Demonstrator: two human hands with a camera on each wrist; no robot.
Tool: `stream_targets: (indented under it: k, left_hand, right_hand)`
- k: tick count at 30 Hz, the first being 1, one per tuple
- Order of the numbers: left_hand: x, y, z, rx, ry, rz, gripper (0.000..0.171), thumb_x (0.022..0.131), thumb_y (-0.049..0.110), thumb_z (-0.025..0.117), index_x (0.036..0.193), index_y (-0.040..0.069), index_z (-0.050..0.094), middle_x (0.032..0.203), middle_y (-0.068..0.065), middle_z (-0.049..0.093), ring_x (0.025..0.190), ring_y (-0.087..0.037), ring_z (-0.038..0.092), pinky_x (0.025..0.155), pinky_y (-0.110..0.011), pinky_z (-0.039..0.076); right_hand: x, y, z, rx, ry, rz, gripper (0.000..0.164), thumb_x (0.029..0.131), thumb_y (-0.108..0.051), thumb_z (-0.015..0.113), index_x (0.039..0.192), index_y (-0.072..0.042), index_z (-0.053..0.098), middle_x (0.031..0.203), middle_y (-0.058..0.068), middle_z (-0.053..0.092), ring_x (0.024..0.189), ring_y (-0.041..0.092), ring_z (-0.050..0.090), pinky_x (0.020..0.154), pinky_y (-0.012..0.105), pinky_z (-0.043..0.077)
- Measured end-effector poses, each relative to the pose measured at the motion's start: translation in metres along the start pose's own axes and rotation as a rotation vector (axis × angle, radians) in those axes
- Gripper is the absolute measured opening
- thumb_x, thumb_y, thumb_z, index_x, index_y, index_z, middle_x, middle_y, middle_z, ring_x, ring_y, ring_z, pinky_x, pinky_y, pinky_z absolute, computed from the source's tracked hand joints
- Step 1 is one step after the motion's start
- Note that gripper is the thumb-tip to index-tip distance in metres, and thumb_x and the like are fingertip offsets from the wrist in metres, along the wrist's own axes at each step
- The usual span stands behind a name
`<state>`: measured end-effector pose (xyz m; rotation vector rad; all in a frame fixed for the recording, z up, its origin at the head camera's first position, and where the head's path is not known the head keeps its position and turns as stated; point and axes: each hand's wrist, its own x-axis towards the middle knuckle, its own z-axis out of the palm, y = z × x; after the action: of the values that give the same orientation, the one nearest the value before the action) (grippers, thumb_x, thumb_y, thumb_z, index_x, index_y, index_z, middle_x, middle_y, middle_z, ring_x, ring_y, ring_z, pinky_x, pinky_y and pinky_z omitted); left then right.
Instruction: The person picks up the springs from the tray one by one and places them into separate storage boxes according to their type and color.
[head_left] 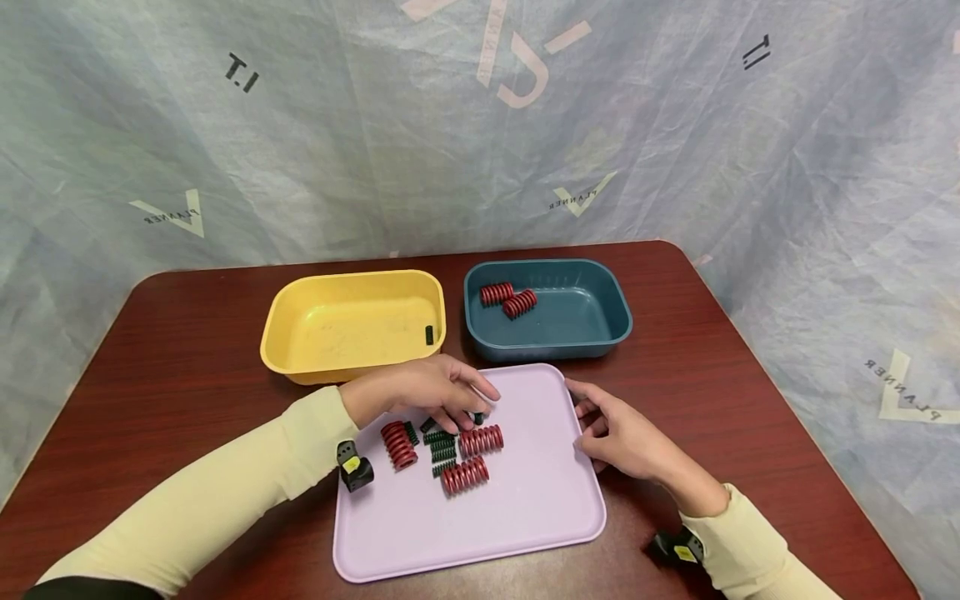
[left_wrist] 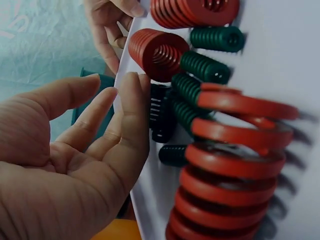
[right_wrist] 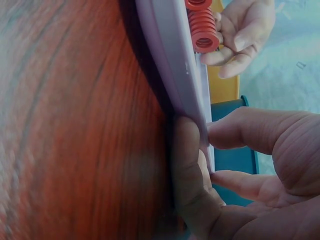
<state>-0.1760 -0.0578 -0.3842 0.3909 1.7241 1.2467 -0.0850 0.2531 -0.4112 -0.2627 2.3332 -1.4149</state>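
My left hand (head_left: 442,392) reaches over the lilac tray (head_left: 525,508), fingers loosely bent and thumb apart from them, nothing between. In the left wrist view its fingertips lie beside a dark green spring (left_wrist: 160,112). Several small green springs (head_left: 442,450) lie in a cluster below that hand. Around them lie three larger red springs: one on the left (head_left: 398,444), one near the fingers (head_left: 482,440) and one lower down (head_left: 465,476). At the tray's right edge, my right hand (head_left: 618,429) pinches the rim, thumb on top and a finger low against the outer side.
Behind the tray stands a yellow bin (head_left: 315,367) holding one small green spring (head_left: 429,335). To its right is a blue bin (head_left: 555,346) with two red springs (head_left: 510,298) inside. A printed cloth (head_left: 337,167) hangs behind the brown table (head_left: 697,375).
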Motion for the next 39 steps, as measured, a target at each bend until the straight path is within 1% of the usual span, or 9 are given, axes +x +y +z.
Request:
stream_targets:
  k: [7, 12, 17, 20, 25, 27, 31, 35, 39]
  left_hand:
    - [0.004, -0.004, 0.004, -0.061, 0.032, -0.006, 0.030, 0.098, 0.008, 0.069, 0.127, 0.000, 0.070, 0.108, -0.016, 0.075, 0.080, -0.019, 0.071, 0.075, -0.035, 0.064]
    - [0.005, -0.005, 0.005, -0.056, 0.055, 0.013, 0.029, 0.096, 0.006, 0.071, 0.124, -0.002, 0.071, 0.100, -0.013, 0.075, 0.082, -0.018, 0.071, 0.079, -0.035, 0.063]
    - [0.003, -0.002, 0.004, -0.036, 0.085, 0.024, 0.031, 0.094, 0.001, 0.073, 0.124, -0.002, 0.070, 0.103, -0.013, 0.076, 0.080, -0.016, 0.070, 0.077, -0.032, 0.063]
    - [0.000, 0.002, 0.002, -0.038, 0.100, 0.036, 0.031, 0.095, 0.000, 0.070, 0.126, -0.002, 0.069, 0.109, -0.016, 0.075, 0.078, -0.015, 0.068, 0.075, -0.029, 0.062]
    - [-0.004, 0.006, -0.004, -0.054, 0.109, 0.064, 0.032, 0.099, 0.001, 0.067, 0.130, -0.005, 0.065, 0.114, -0.018, 0.073, 0.081, -0.015, 0.068, 0.074, -0.026, 0.061]
    - [-0.006, 0.007, -0.007, -0.055, 0.111, 0.078, 0.034, 0.098, 0.001, 0.067, 0.131, -0.006, 0.064, 0.114, -0.017, 0.073, 0.081, -0.016, 0.069, 0.076, -0.028, 0.062]
    - [-0.014, 0.013, -0.014, -0.053, 0.115, 0.105, 0.036, 0.099, 0.001, 0.067, 0.134, -0.007, 0.062, 0.118, -0.022, 0.071, 0.083, -0.017, 0.070, 0.080, -0.033, 0.063]
    - [-0.022, 0.019, -0.023, -0.069, 0.123, 0.130, 0.037, 0.100, 0.001, 0.065, 0.135, -0.006, 0.061, 0.125, -0.026, 0.068, 0.084, -0.018, 0.070, 0.079, -0.032, 0.063]
    - [-0.028, 0.021, -0.035, -0.107, 0.153, 0.141, 0.037, 0.101, 0.001, 0.064, 0.137, -0.005, 0.060, 0.128, -0.028, 0.066, 0.086, -0.020, 0.070, 0.078, -0.030, 0.063]
  right_hand:
    - [0.000, 0.000, 0.000, 0.000, 0.003, 0.004, 0.079, 0.089, 0.009, 0.068, 0.159, -0.003, 0.032, 0.118, 0.022, 0.051, 0.082, 0.026, 0.061, 0.054, 0.038, 0.061]
    - [-0.001, 0.000, 0.000, -0.004, 0.005, 0.001, 0.079, 0.089, 0.009, 0.068, 0.159, -0.003, 0.032, 0.118, 0.022, 0.051, 0.082, 0.026, 0.061, 0.054, 0.037, 0.061]
    - [-0.001, 0.000, 0.000, -0.012, 0.004, -0.002, 0.080, 0.089, 0.008, 0.068, 0.159, -0.002, 0.032, 0.117, 0.021, 0.051, 0.082, 0.026, 0.061, 0.054, 0.037, 0.060]
    - [-0.001, -0.001, 0.000, -0.012, 0.005, 0.000, 0.080, 0.089, 0.008, 0.068, 0.159, -0.003, 0.032, 0.117, 0.021, 0.051, 0.082, 0.026, 0.061, 0.054, 0.037, 0.060]
    - [-0.001, 0.000, 0.000, -0.007, 0.003, 0.005, 0.080, 0.089, 0.008, 0.069, 0.159, -0.003, 0.032, 0.118, 0.021, 0.051, 0.083, 0.026, 0.061, 0.054, 0.037, 0.061]
    - [-0.001, 0.000, 0.001, -0.005, 0.003, 0.006, 0.080, 0.089, 0.008, 0.069, 0.159, -0.003, 0.032, 0.118, 0.021, 0.051, 0.083, 0.026, 0.061, 0.054, 0.038, 0.061]
    - [0.000, 0.000, 0.001, 0.000, 0.003, 0.009, 0.080, 0.089, 0.008, 0.069, 0.159, -0.003, 0.032, 0.118, 0.021, 0.051, 0.083, 0.026, 0.061, 0.054, 0.038, 0.061]
    - [0.000, 0.000, 0.001, 0.005, 0.003, 0.006, 0.081, 0.089, 0.008, 0.069, 0.159, -0.003, 0.031, 0.118, 0.021, 0.051, 0.082, 0.026, 0.061, 0.054, 0.039, 0.061]
    - [0.000, 0.000, 0.001, -0.003, 0.003, 0.002, 0.080, 0.089, 0.008, 0.068, 0.159, -0.003, 0.032, 0.118, 0.021, 0.051, 0.082, 0.026, 0.062, 0.054, 0.038, 0.061]
